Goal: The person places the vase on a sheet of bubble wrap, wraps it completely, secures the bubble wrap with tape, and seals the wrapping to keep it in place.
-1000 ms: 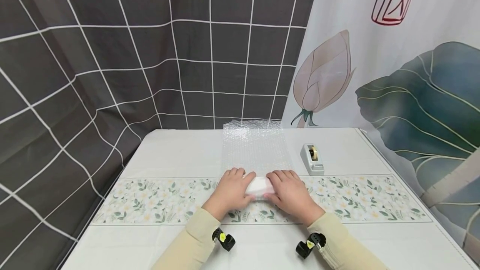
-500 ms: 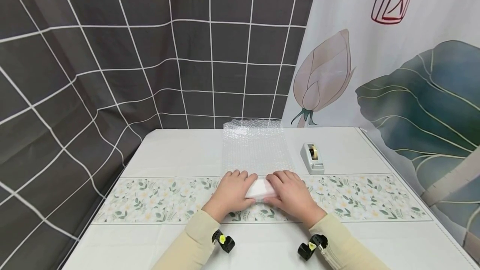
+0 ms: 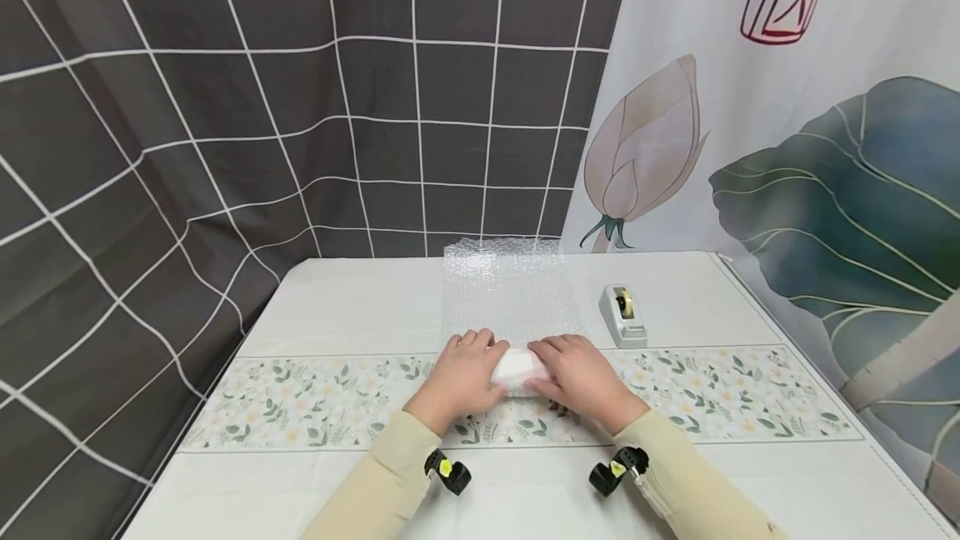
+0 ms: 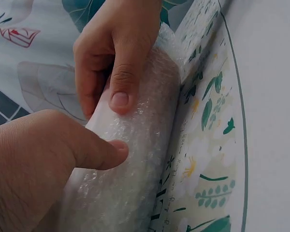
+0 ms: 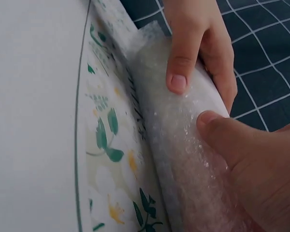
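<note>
A whitish, rounded bundle in clear bubble wrap (image 3: pixel 516 369) lies crosswise on the flowered band of the table, between the two hands. My left hand (image 3: pixel 463 377) grips its left end, the thumb on the near side and the fingers over the far side. At the other end, my right hand (image 3: pixel 581 377) holds it in the same way. Both thumbs press on the wrapped surface (image 4: pixel 135 169) in the left wrist view. Beyond the hands, a flat bubble wrap sheet (image 3: pixel 510 294) runs to the back edge. What the wrap encloses is mostly hidden.
Right of the sheet stands a grey-white tape dispenser (image 3: pixel 623 317) with a small tape roll. The white tablecloth (image 3: pixel 360 298) carries a flowered band (image 3: pixel 300 402). A dark checked curtain (image 3: pixel 375 148) and a white curtain with plant prints (image 3: pixel 675 215) hang behind.
Both hands keep their hold on the bundle while shifting slightly. The right hand has moved a little left, and the visible white face of the bundle has tilted somewhat.
</note>
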Demonstrator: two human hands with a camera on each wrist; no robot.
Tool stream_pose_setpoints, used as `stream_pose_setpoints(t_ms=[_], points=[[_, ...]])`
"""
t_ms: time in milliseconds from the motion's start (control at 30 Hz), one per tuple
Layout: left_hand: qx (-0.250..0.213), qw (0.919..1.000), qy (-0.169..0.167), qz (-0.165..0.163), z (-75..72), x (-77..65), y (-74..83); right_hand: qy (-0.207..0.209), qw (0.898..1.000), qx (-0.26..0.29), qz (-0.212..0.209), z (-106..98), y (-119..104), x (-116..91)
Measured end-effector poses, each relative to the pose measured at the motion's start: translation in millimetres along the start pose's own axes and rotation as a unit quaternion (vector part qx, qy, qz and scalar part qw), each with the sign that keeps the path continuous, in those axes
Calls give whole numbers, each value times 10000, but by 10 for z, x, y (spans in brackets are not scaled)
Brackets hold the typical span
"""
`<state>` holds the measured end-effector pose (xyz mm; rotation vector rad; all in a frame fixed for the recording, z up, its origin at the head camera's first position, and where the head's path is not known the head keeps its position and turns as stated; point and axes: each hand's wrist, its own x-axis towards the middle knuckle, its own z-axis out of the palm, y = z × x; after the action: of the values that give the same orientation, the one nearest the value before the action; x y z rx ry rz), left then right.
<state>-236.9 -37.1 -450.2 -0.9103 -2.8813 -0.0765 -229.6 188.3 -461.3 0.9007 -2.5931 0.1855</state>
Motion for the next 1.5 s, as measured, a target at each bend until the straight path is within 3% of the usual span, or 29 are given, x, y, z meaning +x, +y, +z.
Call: stream_pose_setpoints(t_ms=[300, 633, 867, 1100, 1500], points=[[294, 9993, 188, 126, -24, -19, 37, -187, 9997, -98, -113, 62, 115, 98], [472, 9985, 209, -172, 27, 18, 87, -413, 9991, -65, -101, 119, 190, 183], [562, 9981, 183, -170, 45, 28, 87, -538, 9985, 28, -1, 125, 194, 205], [689, 9973, 209, -108, 66, 44, 110, -819, 9961, 306, 104, 95, 217, 250], [770, 9957, 492, -159, 60, -5, 181, -1562, 9813, 1092, 259, 16, 290, 336]])
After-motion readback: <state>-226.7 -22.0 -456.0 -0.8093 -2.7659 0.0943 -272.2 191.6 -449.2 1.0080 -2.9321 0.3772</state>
